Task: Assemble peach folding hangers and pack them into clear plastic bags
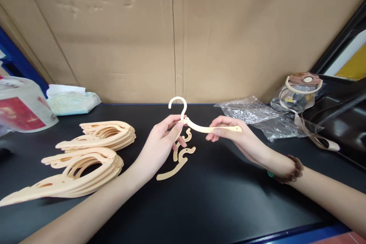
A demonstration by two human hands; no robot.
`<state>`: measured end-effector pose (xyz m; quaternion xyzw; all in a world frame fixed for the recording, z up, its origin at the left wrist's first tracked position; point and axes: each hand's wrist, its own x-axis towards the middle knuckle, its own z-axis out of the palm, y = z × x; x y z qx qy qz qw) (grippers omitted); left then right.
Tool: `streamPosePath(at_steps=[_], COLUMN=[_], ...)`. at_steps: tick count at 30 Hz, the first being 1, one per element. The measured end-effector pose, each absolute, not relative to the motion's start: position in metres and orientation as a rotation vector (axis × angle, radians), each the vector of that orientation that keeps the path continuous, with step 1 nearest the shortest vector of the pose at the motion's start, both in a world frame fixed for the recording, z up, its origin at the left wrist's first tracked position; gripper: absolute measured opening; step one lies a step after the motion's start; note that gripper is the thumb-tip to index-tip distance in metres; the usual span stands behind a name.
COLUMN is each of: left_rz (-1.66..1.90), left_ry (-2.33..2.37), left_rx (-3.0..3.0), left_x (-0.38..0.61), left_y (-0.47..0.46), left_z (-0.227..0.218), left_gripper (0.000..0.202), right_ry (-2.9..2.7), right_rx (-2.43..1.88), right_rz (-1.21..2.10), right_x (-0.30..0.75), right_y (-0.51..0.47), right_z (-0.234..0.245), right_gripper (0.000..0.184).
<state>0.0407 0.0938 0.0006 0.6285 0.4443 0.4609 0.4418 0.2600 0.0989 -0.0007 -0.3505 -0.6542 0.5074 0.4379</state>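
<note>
Your left fingers (175, 131) pinch the smooth, curved hanger (196, 127) below its hook (185, 106); right fingers (224, 133) clamp its bar (202, 129), forearms (328, 188) converging.

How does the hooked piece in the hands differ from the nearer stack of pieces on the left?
The hooked piece is a slim curved bar with a hook rising at one end; the nearer stack is a thick pile of layered pieces. The left hand and right hand hold the hooked piece above the black table, while the nearer stack rests on it. Both are pale cream.
</note>
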Motion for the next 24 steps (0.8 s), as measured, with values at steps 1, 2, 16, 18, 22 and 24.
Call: streamPosePath(at_steps=[1,2,16,18,22,24], left_rz=[1.140,1.139,1.119,1.087,1.020,0.998], left_ry=[1.097,1.095,0.975,0.952,0.904,0.891], left_rx=[1.539,1.515,1.204,1.198,1.234,1.240], left_x=[0.041,0.041,0.036,0.035,0.033,0.032], left_y=[0.094,0.094,0.092,0.093,0.093,0.093], left_z=[0.001,0.003,0.019,0.018,0.021,0.023], left_gripper=[0.031,0.032,0.021,0.022,0.025,0.024], right_ry=[-1.610,-1.590,-1.528,-1.539,-1.561,-1.570], right_rx=[-0.881,-0.890,-0.848,-0.854,-0.840,-0.823], right_rz=[1.265,1.268,1.379,1.394,1.398,1.412], right_x=[0.260,0.261,0.273,0.274,0.277,0.279], right_y=[0.100,0.102,0.117,0.117,0.119,0.120], right_z=[-0.001,-0.001,-0.003,-0.002,0.000,0.000], right_gripper=[0.013,0.013,0.009,0.010,0.008,0.008])
